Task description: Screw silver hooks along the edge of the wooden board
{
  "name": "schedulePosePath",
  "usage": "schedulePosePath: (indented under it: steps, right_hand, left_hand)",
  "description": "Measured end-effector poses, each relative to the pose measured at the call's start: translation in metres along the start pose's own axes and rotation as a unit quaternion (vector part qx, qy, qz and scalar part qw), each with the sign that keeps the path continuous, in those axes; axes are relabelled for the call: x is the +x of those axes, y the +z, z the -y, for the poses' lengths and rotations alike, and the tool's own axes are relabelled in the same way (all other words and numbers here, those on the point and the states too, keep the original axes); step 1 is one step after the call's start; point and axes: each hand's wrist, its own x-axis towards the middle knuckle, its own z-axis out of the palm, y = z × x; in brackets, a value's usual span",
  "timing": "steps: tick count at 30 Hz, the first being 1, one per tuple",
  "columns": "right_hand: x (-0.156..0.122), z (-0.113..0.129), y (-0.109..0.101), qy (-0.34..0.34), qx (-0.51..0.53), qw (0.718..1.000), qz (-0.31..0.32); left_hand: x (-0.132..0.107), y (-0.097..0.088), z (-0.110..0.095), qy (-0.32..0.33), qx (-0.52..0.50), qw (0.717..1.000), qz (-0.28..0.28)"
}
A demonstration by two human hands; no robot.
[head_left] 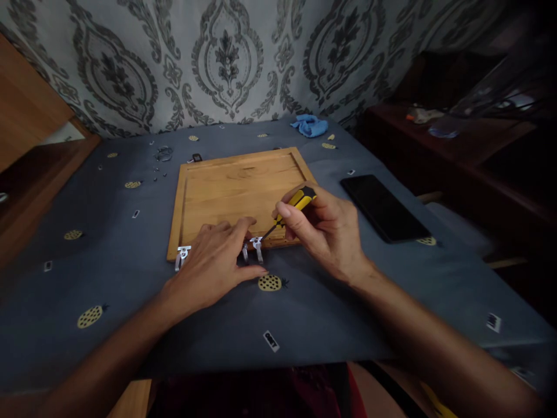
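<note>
A yellow-and-black screwdriver (pixel 300 199) is gripped in my right hand (pixel 333 232), its shaft slanting down to the left. The tip meets, or nearly meets, a shiny metal hook (pixel 257 245) on the near edge of a wooden board (pixel 226 194). My left hand (pixel 213 261) lies over that same edge, fingers stretched out and thumb apart. It partly covers another metal hook (pixel 245 252) beside the first. Left of this hand, one more metal hook (pixel 182 255) sits at the board's near left corner. Small dark holes dot the edge below the screwdriver.
Several tiny screws (pixel 157 172) lie left of the board, near a small tangled clear item (pixel 164 153). Behind the board are a small black object (pixel 197 157) and a blue cloth (pixel 310 125). A black phone (pixel 385 207) rests to the right on the pineapple-print tablecloth (pixel 130 249).
</note>
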Motion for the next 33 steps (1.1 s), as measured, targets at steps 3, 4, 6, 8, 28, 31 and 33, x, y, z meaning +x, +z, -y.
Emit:
schedulePosePath:
  steps: [3,4,6,8,28,31,33]
  right_hand:
    - [0.0001,-0.0004,0.0008,0.004,0.0,1.0,-0.004]
    - [0.0002,-0.0007,0.001,0.002,0.002,1.0,-0.006]
    - [0.0003,-0.0013,0.0011,-0.002,0.005,1.0,-0.006]
    - [0.0004,-0.0018,0.0007,0.0,0.004,1.0,-0.006]
    - [-0.0003,-0.0017,0.0,-0.007,-0.002,1.0,0.0]
    - [-0.0008,0.0,-0.0003,0.015,0.021,1.0,-0.018]
    - [-0.0012,0.0029,-0.0007,0.033,0.058,0.997,-0.043]
  left_hand:
    - [0.0004,0.0012,-0.0008,-0.003,-0.004,1.0,-0.003]
    - [0.0005,0.0016,-0.0008,-0.003,-0.006,1.0,-0.003]
    - [0.0007,0.0023,-0.0005,-0.004,-0.004,1.0,-0.001]
    - [0.0009,0.0029,-0.0002,-0.01,0.002,1.0,0.002]
    - [0.0051,-0.0007,-0.0079,-0.05,-0.01,0.999,0.006]
    - [0.0054,-0.0007,-0.0077,-0.051,-0.015,0.999,0.004]
    - [0.005,-0.0001,-0.0074,-0.052,-0.015,0.999,0.002]
